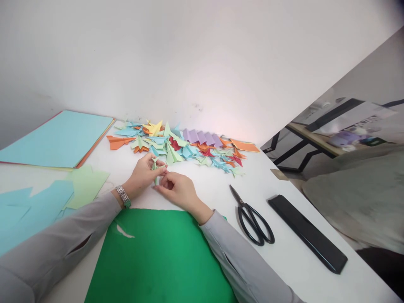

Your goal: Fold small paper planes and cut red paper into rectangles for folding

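Note:
A small light-green folded paper (155,166), looking like an origami crane with narrow points, stands upright between my hands above the table. My left hand (142,176), with a metal watch at the wrist, is closed around it in a pinch. My right hand (179,191) is closed too, its curled fingers and thumb at the lower point of the same paper; the exact grip is partly hidden. Just behind my hands lies a heap of folded paper pieces (173,155) in green, blue, orange, red and yellow. Under my forearms is a green sheet (151,256) with a whitish mark.
Black-handled scissors (252,219) and a long black case (307,233) lie to the right. At left are a stack of coloured paper (59,136) and loose blue sheets (38,210). A pleated purple strip (202,137) rests by the wall. Another table (311,136) stands beyond.

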Available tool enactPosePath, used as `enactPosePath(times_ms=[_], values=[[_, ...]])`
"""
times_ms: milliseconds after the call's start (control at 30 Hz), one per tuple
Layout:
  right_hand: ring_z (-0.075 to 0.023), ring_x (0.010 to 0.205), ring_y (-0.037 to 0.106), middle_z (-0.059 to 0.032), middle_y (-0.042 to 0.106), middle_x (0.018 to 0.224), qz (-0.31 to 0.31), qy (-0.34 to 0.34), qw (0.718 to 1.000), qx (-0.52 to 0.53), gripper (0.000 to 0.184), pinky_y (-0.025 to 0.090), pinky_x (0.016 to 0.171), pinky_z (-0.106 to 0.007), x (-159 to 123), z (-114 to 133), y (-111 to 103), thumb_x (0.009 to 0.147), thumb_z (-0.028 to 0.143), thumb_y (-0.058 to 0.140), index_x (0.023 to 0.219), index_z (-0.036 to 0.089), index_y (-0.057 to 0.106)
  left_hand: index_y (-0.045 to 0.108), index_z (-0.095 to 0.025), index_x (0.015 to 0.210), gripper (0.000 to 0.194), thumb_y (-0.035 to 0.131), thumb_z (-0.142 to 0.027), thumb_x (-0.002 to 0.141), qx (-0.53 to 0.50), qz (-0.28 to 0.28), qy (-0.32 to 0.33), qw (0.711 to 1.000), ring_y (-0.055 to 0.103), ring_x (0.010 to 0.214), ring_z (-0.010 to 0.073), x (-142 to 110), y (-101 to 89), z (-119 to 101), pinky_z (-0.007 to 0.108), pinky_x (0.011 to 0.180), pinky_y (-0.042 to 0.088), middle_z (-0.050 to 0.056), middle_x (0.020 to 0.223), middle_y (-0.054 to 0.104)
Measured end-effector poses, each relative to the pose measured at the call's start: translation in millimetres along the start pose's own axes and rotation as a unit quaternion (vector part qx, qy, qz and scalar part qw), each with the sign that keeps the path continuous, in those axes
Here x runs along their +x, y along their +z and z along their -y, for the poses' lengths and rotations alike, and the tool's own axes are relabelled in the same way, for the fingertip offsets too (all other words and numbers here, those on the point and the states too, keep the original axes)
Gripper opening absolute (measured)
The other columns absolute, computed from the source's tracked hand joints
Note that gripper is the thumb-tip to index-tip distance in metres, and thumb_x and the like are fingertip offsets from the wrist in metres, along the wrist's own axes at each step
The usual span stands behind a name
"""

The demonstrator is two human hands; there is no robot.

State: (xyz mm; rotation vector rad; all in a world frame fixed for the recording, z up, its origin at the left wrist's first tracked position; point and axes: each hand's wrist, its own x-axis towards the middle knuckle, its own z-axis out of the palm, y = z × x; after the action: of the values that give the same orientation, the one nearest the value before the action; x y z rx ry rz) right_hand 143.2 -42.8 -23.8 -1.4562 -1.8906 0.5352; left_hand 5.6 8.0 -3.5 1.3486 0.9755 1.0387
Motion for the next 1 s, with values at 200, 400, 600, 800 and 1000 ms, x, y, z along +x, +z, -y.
enactPosePath(times_ms=[200, 400, 600, 800, 1000], values=[[-0.0184, 0.074, 0.060, -0.0058, 0.069, 0.081, -0.003, -0.051, 0.983, -0.175, 0.020, 0.034, 0.059, -0.026, -2.8, 3.4, 3.6, 0.084, 0.038, 0.064, 0.087, 0.018, 0.065, 0.041, -0.019, 0.078, 0.047, 0.083, -0.031, 0.061, -0.141, 0.038, -0.045, 0.988, 0.071, 0.080, 0.0192, -1.1, 3.5, -2.6, 0.032, 0.071, 0.055, 0.002, 0.090, 0.066], [-0.0162, 0.066, 0.059, -0.0044, 0.069, 0.074, -0.016, 0.004, 0.997, -0.080, 0.028, 0.034, 0.059, -0.026, 1.4, 0.0, -0.6, 0.095, 0.030, 0.046, 0.079, 0.017, 0.065, 0.038, -0.019, 0.075, 0.050, 0.085, -0.028, 0.059, -0.195, 0.044, -0.070, 0.977, 0.070, 0.088, 0.0201, -3.0, 6.8, -6.7, 0.029, 0.073, 0.053, 0.002, 0.089, 0.067], [-0.0120, 0.055, 0.055, 0.0011, 0.062, 0.062, -0.073, 0.028, 0.976, 0.204, 0.025, 0.042, 0.058, -0.024, 6.1, -9.4, -0.3, 0.090, 0.034, 0.050, 0.080, 0.018, 0.066, 0.037, -0.020, 0.076, 0.053, 0.085, -0.031, 0.058, -0.192, 0.061, -0.043, 0.978, 0.068, 0.071, 0.0148, -2.8, 6.5, -4.9, 0.030, 0.067, 0.052, -0.002, 0.082, 0.067], [-0.0105, 0.049, 0.055, 0.0020, 0.065, 0.061, -0.112, 0.086, 0.896, 0.421, 0.026, 0.041, 0.047, -0.023, 10.9, -6.3, -1.9, 0.073, 0.036, 0.070, 0.091, 0.018, 0.071, 0.043, -0.020, 0.086, 0.044, 0.081, -0.033, 0.068, -0.142, 0.082, -0.019, 0.986, 0.066, 0.066, 0.0139, 0.0, 1.6, 6.7, 0.032, 0.074, 0.051, -0.003, 0.067, 0.067], [-0.0087, 0.045, 0.055, 0.0000, 0.068, 0.059, -0.162, 0.164, 0.797, 0.557, 0.020, 0.040, 0.043, -0.020, 14.7, -8.2, -11.5, 0.060, 0.026, 0.078, 0.075, 0.016, 0.069, 0.058, -0.015, 0.076, 0.041, 0.078, -0.049, 0.066, -0.242, 0.103, -0.039, 0.964, 0.067, 0.078, 0.0178, 0.8, 2.8, 2.7, 0.037, 0.085, 0.052, 0.002, 0.075, 0.066]])
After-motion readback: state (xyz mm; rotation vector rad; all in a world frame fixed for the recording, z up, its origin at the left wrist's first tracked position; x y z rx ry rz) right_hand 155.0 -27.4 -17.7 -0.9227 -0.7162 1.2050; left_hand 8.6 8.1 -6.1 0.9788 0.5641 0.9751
